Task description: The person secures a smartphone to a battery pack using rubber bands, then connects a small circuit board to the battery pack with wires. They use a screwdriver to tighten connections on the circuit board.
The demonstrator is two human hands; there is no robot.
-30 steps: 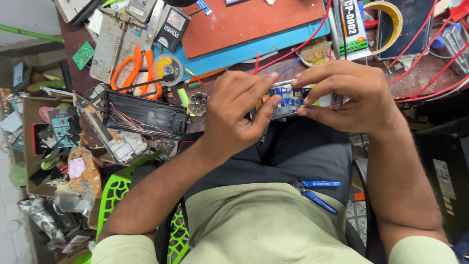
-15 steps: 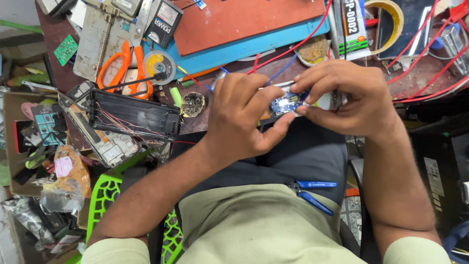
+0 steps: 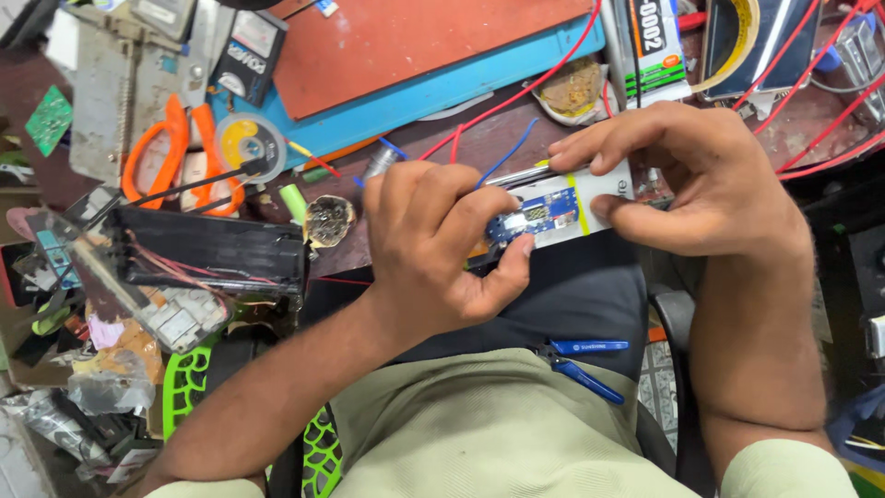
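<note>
White pack: a white battery pack (image 3: 590, 198) with a small blue circuit board (image 3: 535, 214) is held between both hands, above the lap, at the near edge of the workbench (image 3: 479, 148).
Risk: the board could be shifted or the pack dropped, if the thumb pressure is uneven.
Wires: the red wire (image 3: 516, 92) and the blue wire (image 3: 512, 152) could be pulled loose.
Left hand: the left hand (image 3: 433, 249) is curled, thumb pressed on the board.
Right hand: the right hand (image 3: 701, 175) is closed on the right end of the pack.

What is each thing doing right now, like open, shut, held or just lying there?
Small white device with blue circuit board: held by both hands.
Left hand: grip shut on its left end.
Right hand: pinching its right end.
Orange-handled scissors: lying closed.
Blue-handled pliers: resting on lap.
</note>
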